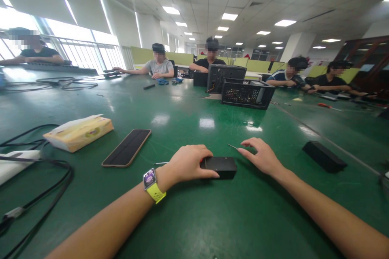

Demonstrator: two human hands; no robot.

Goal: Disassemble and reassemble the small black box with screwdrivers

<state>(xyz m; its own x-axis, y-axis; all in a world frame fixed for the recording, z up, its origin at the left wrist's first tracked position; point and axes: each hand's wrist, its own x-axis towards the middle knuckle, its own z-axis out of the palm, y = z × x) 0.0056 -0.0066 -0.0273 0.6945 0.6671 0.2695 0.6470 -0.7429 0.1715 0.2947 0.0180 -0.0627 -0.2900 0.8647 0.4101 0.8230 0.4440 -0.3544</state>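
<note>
My left hand is wrapped round the left end of a small black rectangular box on the green table, thumb along its near side. A thin metal shaft pokes out to the left behind this hand, and a bit of red shows at its fingers; whether they are one tool is hidden. My right hand is right of the box and apart from it. A thin metal rod points left from between its thumb and fingertips.
A phone, a tissue pack, black cables and a white power strip lie to the left. Another black block rests at right. Further back are computer cases, a red screwdriver and several seated people.
</note>
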